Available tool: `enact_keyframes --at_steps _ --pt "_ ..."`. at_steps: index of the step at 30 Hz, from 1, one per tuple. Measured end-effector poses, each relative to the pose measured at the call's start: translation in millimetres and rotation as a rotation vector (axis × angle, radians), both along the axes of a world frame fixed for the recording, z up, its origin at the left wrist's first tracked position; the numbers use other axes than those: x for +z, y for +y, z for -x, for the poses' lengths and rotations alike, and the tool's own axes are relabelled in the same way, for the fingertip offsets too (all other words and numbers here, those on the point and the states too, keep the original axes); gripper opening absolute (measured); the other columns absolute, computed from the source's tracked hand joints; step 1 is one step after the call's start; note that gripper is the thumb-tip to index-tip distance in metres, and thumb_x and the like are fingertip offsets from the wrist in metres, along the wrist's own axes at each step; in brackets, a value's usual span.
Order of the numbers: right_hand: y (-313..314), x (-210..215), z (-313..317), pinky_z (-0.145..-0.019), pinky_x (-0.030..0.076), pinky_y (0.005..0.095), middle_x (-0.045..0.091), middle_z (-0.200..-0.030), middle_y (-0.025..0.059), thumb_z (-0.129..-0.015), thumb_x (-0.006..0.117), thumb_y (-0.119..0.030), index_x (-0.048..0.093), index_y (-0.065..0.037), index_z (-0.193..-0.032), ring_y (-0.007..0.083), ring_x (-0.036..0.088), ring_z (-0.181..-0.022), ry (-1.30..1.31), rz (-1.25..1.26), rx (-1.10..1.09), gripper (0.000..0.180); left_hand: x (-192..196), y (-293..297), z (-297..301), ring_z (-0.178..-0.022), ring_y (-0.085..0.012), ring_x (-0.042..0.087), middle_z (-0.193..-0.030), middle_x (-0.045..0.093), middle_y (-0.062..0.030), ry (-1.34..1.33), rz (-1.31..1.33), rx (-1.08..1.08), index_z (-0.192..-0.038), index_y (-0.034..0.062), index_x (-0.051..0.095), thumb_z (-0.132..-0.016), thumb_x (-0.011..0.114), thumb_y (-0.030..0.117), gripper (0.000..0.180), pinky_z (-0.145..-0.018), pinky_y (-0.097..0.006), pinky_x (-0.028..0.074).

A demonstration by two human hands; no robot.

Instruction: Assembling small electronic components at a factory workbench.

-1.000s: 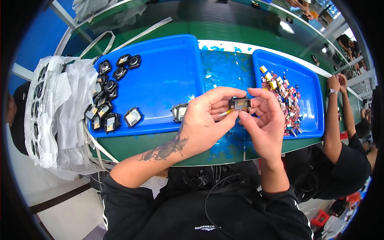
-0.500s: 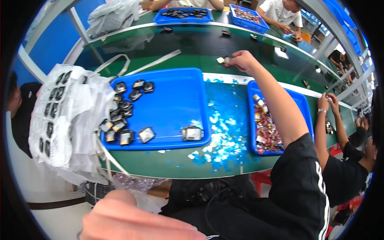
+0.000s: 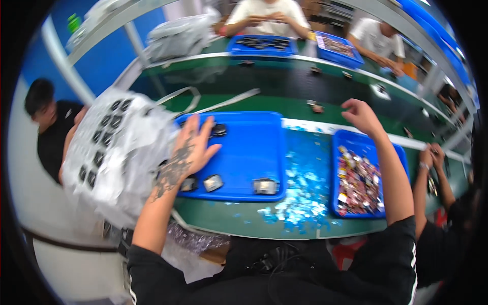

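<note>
Small black parts [image 3: 218, 130] lie along the left side of the big blue tray [image 3: 254, 152] on the green table [image 3: 213, 216]. The left hand [image 3: 190, 150] hovers spread over them, fingers splayed, holding nothing. The right hand [image 3: 361, 116] reaches far, past the right-hand tray of mixed pieces [image 3: 358, 183], loosely open and empty.

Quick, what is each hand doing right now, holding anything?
Left hand: open, fingers spread over the large blue tray, holding nothing.
Right hand: loosely curled, stretched past the trays; whether it holds anything cannot be told.
</note>
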State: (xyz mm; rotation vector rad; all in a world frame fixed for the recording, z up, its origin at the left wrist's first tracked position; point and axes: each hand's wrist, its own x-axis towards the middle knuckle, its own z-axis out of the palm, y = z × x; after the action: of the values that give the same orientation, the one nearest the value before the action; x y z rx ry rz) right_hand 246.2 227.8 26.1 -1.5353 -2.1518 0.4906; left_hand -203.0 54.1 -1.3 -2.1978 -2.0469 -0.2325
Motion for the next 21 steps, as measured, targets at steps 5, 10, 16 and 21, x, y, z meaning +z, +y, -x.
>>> enact_keyframes --at_steps 5,10,16,21 --pt "-78.8 8.9 -60.3 -0.078 0.053 0.0407 0.070 -0.090 0.0165 -0.087 0.062 -0.018 0.069 -0.003 -0.102 0.0333 0.068 -0.086 -0.277 0.039 0.026 0.023 -22.1 13.9 -10.1 -0.143 -0.0375 0.026 -0.149 0.034 -0.0276 0.013 0.141 0.117 -0.150 0.0106 0.030 -0.096 0.051 0.042 0.066 -0.116 -0.054 0.017" --pt "-122.5 -18.9 -91.3 -0.075 0.053 0.0378 0.070 -0.090 0.0167 -0.087 0.063 -0.013 0.069 -0.001 -0.105 0.0285 0.068 -0.086 -0.121 0.059 0.004 0.023 -7.2 1.6 -58.6 -0.139 -0.0376 0.033 -0.146 0.038 -0.0275 -0.023 0.108 -0.127 -0.136 0.0110 0.049 -0.094 0.055 0.037 0.050 -0.115 -0.053 0.022" --pt "-97.4 -36.3 -79.4 -0.077 0.052 0.0404 0.068 -0.083 0.0164 -0.079 0.071 -0.012 0.068 -0.002 -0.097 0.0331 0.067 -0.083 -0.132 0.027 -0.084 0.021 -8.4 14.7 -82.8 -0.094 -0.0352 0.062 -0.098 0.064 -0.0160 -0.242 0.061 -0.263 -0.108 0.0063 0.055 -0.083 0.071 0.018 0.032 -0.086 -0.044 0.047" --pt "-114.3 -32.2 -98.4 -0.066 0.050 0.0296 0.063 -0.076 0.0083 -0.076 0.069 0.000 0.060 -0.001 -0.088 0.0146 0.060 -0.068 -0.046 0.027 -0.117 0.015 -6.8 28.3 -81.2 -0.076 -0.0299 0.064 -0.077 0.062 -0.0130 -0.369 0.091 -0.123 -0.105 0.0033 0.058 -0.076 0.079 0.024 0.042 -0.070 -0.038 0.050"
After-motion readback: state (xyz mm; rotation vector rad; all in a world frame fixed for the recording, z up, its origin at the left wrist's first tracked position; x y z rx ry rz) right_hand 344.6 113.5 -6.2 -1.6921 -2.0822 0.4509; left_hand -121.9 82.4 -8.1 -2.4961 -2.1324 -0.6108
